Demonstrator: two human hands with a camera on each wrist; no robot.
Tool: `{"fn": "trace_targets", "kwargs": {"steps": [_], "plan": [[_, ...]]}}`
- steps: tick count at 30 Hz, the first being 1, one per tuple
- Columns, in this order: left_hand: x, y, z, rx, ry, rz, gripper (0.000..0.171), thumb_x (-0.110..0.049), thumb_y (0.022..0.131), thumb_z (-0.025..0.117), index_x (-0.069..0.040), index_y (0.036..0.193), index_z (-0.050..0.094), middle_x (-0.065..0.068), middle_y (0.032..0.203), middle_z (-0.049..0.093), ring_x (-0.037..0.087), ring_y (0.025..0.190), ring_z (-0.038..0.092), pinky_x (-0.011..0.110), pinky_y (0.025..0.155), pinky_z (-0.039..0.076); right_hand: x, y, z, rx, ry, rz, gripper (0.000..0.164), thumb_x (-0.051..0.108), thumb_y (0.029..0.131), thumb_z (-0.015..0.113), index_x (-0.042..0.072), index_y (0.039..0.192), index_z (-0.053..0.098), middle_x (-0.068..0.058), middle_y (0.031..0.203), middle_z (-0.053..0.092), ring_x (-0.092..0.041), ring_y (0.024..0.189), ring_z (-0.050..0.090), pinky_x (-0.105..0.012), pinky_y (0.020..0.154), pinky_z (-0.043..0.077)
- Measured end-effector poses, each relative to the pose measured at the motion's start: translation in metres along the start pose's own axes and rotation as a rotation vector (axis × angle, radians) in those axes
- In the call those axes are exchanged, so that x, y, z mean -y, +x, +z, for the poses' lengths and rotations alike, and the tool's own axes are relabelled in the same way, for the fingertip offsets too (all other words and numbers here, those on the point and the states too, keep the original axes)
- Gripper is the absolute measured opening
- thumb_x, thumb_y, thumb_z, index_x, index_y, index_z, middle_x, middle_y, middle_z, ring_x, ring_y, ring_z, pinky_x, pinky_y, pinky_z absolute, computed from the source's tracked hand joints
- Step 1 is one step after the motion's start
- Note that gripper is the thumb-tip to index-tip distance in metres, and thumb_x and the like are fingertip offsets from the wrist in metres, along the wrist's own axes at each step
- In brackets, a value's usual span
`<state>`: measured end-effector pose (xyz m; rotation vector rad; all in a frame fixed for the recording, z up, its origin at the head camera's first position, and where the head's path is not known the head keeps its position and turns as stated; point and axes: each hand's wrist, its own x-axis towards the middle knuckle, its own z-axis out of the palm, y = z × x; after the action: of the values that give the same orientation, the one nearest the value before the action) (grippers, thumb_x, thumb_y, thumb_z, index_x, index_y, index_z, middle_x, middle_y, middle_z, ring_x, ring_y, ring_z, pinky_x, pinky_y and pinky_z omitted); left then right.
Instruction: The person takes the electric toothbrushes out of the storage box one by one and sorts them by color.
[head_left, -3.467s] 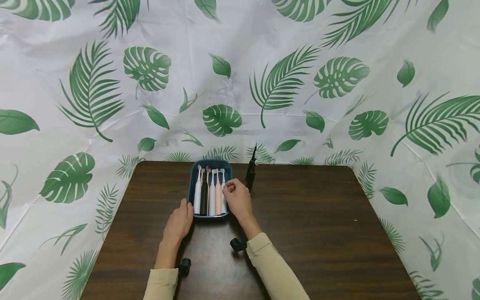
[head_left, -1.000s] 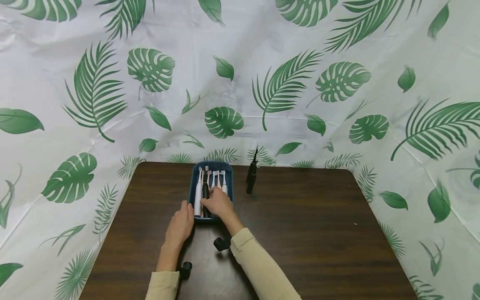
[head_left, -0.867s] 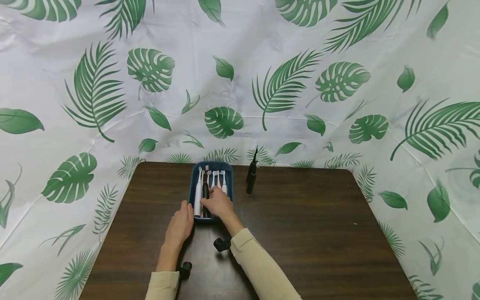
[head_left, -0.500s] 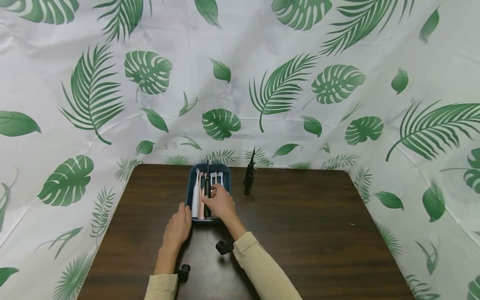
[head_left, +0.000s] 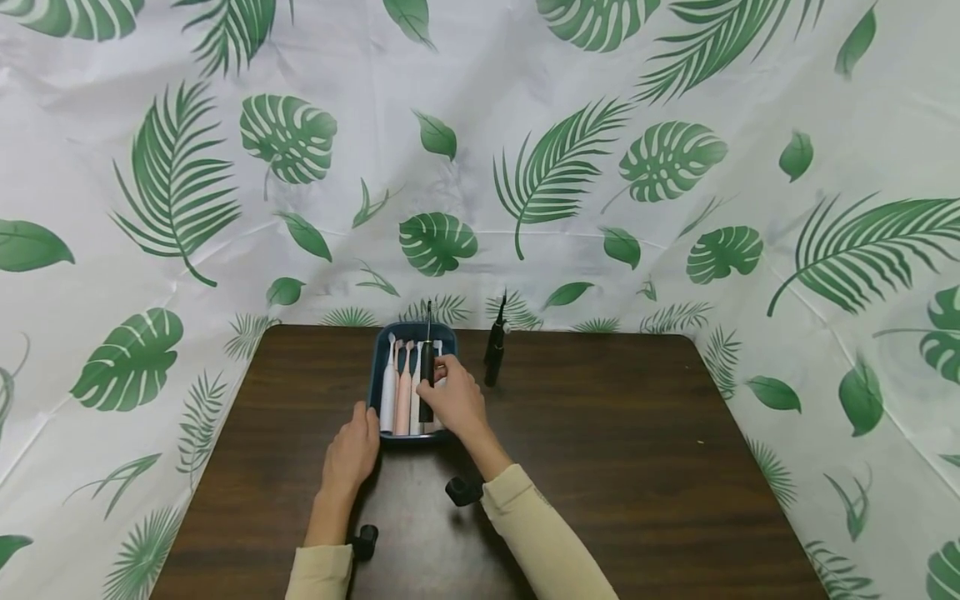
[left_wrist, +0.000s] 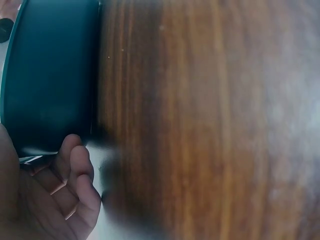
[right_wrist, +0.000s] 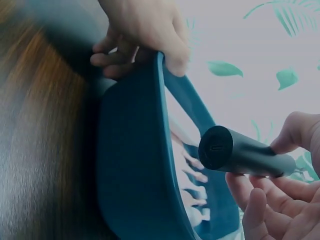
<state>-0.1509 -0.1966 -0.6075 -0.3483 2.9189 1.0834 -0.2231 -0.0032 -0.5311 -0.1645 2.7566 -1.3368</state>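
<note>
A black electric toothbrush (head_left: 427,385) is held between my right hand's (head_left: 459,400) thumb and fingers, above the blue tray (head_left: 372,379). In the right wrist view the handle's flat base with a small port (right_wrist: 216,148) faces the camera, clear of the tray's rim. Inside the tray, white and pink toothbrushes (head_left: 404,400) lie side by side, heads toward the back; my right hand hides some. My left hand (head_left: 352,446) grips the tray's left wall near the front corner. Its thumb (right_wrist: 176,59) hooks over the rim and its fingers curl outside.
Slim black devices (head_left: 494,354) with a thin pointed tip stand right of the tray near the table's back edge. Brown wood-grain table (head_left: 600,467) extends to both sides. A leaf-patterned white sheet (head_left: 570,275) hangs behind it. A tiny yellowish speck (head_left: 701,442) lies at right.
My right hand has moved from the tray's right side to the black toothbrush, taken hold of it, and lifted it up and rightward, uncovering a pink toothbrush. My left hand stays on the tray.
</note>
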Motion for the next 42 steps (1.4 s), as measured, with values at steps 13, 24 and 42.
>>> {"fn": "trace_targets", "kwargs": {"steps": [13, 24, 42], "plan": [[-0.002, 0.0, -0.002, 0.018, 0.006, -0.004, 0.044, -0.04, 0.116, 0.025, -0.004, 0.127, 0.048, 0.025, 0.097, 0.069, 0.04, 0.083, 0.07, 0.059, 0.07, 0.052, -0.009, -0.012, -0.03, -0.069, 0.008, -0.06, 0.053, 0.035, 0.097, 0.072, 0.018, 0.145, 0.058, -0.001, 0.123, 0.073, -0.008, 0.08, 0.071, -0.037, 0.071, 0.052], [-0.003, 0.004, -0.002, 0.04, -0.019, -0.003, 0.041, -0.04, 0.116, 0.025, -0.006, 0.127, 0.047, 0.024, 0.098, 0.068, 0.034, 0.079, 0.065, 0.055, 0.07, 0.052, -0.026, -0.017, -0.042, -0.162, 0.029, -0.122, 0.052, 0.026, 0.096, 0.075, 0.015, 0.143, 0.055, -0.005, 0.122, 0.072, -0.011, 0.083, 0.071, -0.041, 0.075, 0.057], [-0.004, 0.004, -0.005, 0.045, -0.01, -0.008, 0.038, -0.037, 0.115, 0.027, -0.007, 0.124, 0.048, 0.018, 0.091, 0.065, 0.031, 0.073, 0.061, 0.049, 0.069, 0.049, -0.064, -0.024, -0.054, -0.223, 0.035, -0.118, 0.049, 0.02, 0.094, 0.075, 0.018, 0.137, 0.05, -0.007, 0.123, 0.072, -0.02, 0.097, 0.077, -0.05, 0.082, 0.058]]}}
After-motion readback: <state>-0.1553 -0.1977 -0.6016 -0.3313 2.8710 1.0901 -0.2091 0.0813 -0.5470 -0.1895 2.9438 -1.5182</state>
